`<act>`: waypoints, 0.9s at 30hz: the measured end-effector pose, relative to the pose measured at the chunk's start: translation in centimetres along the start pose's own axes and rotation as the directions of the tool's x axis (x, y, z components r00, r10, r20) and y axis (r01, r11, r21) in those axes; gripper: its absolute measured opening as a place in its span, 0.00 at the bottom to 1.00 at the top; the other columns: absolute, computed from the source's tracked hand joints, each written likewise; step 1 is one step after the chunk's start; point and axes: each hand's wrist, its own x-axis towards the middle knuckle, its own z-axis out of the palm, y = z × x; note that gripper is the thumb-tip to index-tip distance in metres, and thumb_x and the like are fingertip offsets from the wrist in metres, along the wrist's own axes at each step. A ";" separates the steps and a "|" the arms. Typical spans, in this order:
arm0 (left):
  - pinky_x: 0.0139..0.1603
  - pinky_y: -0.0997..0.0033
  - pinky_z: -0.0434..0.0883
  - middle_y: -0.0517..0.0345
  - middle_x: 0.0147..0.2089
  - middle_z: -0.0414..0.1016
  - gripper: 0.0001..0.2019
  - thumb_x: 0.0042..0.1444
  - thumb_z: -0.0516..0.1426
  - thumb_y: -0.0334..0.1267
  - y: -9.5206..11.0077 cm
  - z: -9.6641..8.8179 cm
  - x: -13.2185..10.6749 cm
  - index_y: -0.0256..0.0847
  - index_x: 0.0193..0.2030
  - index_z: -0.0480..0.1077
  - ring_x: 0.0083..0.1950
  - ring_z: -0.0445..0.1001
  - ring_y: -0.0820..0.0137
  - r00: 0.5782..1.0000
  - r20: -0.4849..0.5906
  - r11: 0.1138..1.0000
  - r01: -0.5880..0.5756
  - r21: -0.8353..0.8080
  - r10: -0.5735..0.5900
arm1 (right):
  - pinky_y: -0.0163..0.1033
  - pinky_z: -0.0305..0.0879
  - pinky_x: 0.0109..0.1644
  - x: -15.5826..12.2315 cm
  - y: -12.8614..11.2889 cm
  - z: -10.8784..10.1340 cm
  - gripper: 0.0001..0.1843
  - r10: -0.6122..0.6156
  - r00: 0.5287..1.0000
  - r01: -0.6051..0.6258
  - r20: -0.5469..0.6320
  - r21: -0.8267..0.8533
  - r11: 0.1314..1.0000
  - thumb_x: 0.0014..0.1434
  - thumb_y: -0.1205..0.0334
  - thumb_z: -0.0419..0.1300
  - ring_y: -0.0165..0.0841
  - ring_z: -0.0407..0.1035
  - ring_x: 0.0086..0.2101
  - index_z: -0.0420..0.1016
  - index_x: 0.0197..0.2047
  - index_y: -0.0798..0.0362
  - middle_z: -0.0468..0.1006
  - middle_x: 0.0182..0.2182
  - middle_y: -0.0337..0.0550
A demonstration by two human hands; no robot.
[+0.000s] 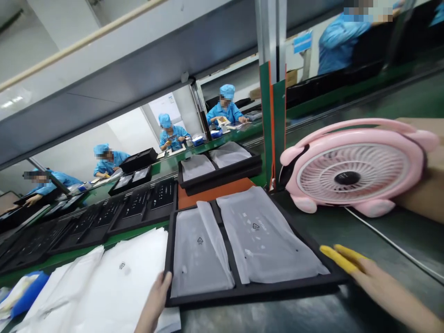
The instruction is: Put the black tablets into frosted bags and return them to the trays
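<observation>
A black tray lies in front of me with two flat items in frosted plastic bags side by side in it. My left hand touches the tray's near left corner, thumb against the rim, fingers hidden under it. My right hand rests at the tray's right corner with fingers stretched out, two of them in yellow finger cots, holding nothing that shows.
A pile of white plastic bags lies left of the tray. A pink desk fan stands at right, its white cable running across the green belt. More black trays sit behind. Several people in blue suits work along the line.
</observation>
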 end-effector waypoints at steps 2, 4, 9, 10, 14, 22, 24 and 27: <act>0.51 0.57 0.67 0.42 0.43 0.75 0.15 0.45 0.58 0.43 0.1 0.2 -0.2 0.36 0.37 0.70 0.51 0.71 0.55 0.993 0.115 0.995 0.043 -0.095 -0.032 | 0.51 0.69 0.30 -0.4 1.7 1.2 0.14 0.140 0.979 -0.153 0.150 0.076 0.985 0.39 0.48 0.56 0.48 0.73 0.31 0.73 0.31 0.39 0.78 0.33 0.53; 0.49 0.59 0.68 0.46 0.38 0.77 0.13 0.42 0.59 0.43 1.1 -0.1 0.1 0.37 0.34 0.70 0.46 0.73 0.56 0.994 0.110 0.990 0.032 -0.136 -0.017 | 0.48 0.70 0.28 -0.9 0.5 2.3 0.16 0.156 0.974 -0.173 0.163 0.100 0.980 0.38 0.50 0.57 0.45 0.73 0.28 0.74 0.33 0.43 0.78 0.29 0.49; 0.51 0.57 0.65 0.53 0.31 0.77 0.15 0.37 0.61 0.40 6.0 -3.5 4.7 0.37 0.34 0.71 0.45 0.73 0.55 0.990 -0.143 0.990 -0.020 -0.139 0.000 | 0.45 0.67 0.47 0.6 -8.5 3.8 0.21 -0.020 0.999 0.013 0.026 0.252 0.968 0.41 0.53 0.58 0.43 0.71 0.42 0.74 0.40 0.49 0.78 0.40 0.47; 0.51 0.57 0.65 0.53 0.31 0.77 0.15 0.37 0.61 0.40 7.4 -3.8 6.4 0.37 0.34 0.71 0.45 0.73 0.56 0.982 -0.190 0.984 -0.048 -0.173 0.014 | 0.45 0.65 0.49 2.0 -10.7 4.5 0.22 -0.060 0.998 0.046 0.036 0.313 0.949 0.42 0.53 0.59 0.42 0.70 0.44 0.73 0.43 0.50 0.77 0.42 0.46; 0.47 0.64 0.69 0.52 0.35 0.77 0.16 0.43 0.59 0.39 14.6 -1.2 14.1 0.34 0.40 0.72 0.43 0.74 0.62 0.963 -0.233 0.899 -0.216 -0.380 0.133 | 0.41 0.66 0.47 11.6 -18.6 9.5 0.27 -0.063 0.978 0.162 -0.198 0.540 0.826 0.45 0.53 0.58 0.39 0.69 0.43 0.70 0.48 0.58 0.76 0.43 0.49; 0.45 0.70 0.68 0.46 0.37 0.77 0.12 0.48 0.56 0.31 22.6 13.6 25.4 0.30 0.40 0.73 0.43 0.74 0.64 0.939 -0.192 0.903 -0.331 -0.273 0.286 | 0.50 0.59 0.50 27.4 -21.9 14.7 0.25 0.052 0.873 0.143 -0.485 0.357 0.923 0.48 0.61 0.51 0.46 0.67 0.45 0.70 0.47 0.67 0.73 0.41 0.64; 0.44 0.69 0.68 0.46 0.35 0.77 0.10 0.47 0.56 0.30 22.4 16.7 26.8 0.31 0.37 0.74 0.42 0.74 0.62 0.940 -0.141 0.918 -0.335 -0.213 0.311 | 0.50 0.58 0.49 28.1 -20.0 15.2 0.23 0.020 0.871 0.147 -0.491 0.299 0.943 0.50 0.59 0.51 0.48 0.66 0.44 0.72 0.45 0.67 0.73 0.38 0.65; 0.47 0.67 0.66 0.45 0.39 0.77 0.11 0.49 0.55 0.30 21.1 18.9 28.0 0.33 0.39 0.73 0.45 0.73 0.60 0.940 -0.077 0.939 -0.337 -0.064 0.332 | 0.44 0.60 0.46 27.8 -17.2 16.4 0.20 -0.116 0.914 0.211 -0.389 0.210 0.955 0.54 0.55 0.50 0.44 0.67 0.41 0.75 0.40 0.60 0.75 0.32 0.59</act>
